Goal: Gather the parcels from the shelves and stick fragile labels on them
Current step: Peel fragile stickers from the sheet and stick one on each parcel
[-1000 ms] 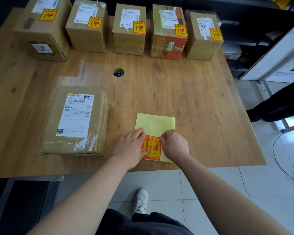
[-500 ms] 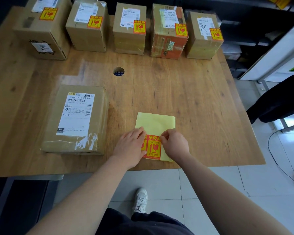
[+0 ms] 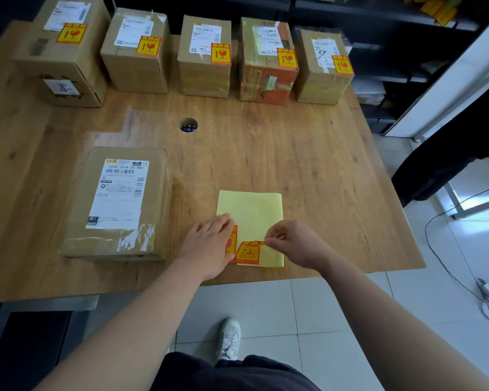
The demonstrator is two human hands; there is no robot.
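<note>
Six parcels sit on one tabletop (image 3: 266,153): five back-row parcels (image 3: 65,60) (image 3: 136,66) (image 3: 205,74) (image 3: 266,80) (image 3: 321,80) and one nearer parcel (image 3: 116,204). Seven fragile labels show. Five are back-row labels (image 3: 71,33) (image 3: 148,46) (image 3: 220,54) (image 3: 287,58) (image 3: 342,65), one per parcel there. Two are on the single yellow backing sheet (image 3: 251,213): one lifted fragile label (image 3: 247,252) and one half-covered label (image 3: 232,241). Two hands are in view, the left hand (image 3: 206,246) and the right hand (image 3: 291,244). The tabletop has one round hole (image 3: 188,125). One white shoe (image 3: 229,338) shows on the floor.

My worktop (image 3: 294,153) of matt, grained wood, brown cardboard parcel (image 3: 156,210) bound in shiny clear tape (image 3: 141,239) under a white paper shipping label (image 3: 120,193), pale yellow backing sheet (image 3: 251,213) smooth and faintly glossy, thin curling paper fragile label (image 3: 247,252), glossy pale floor tiles (image 3: 336,311), my white cloth shoe (image 3: 229,338)
</note>
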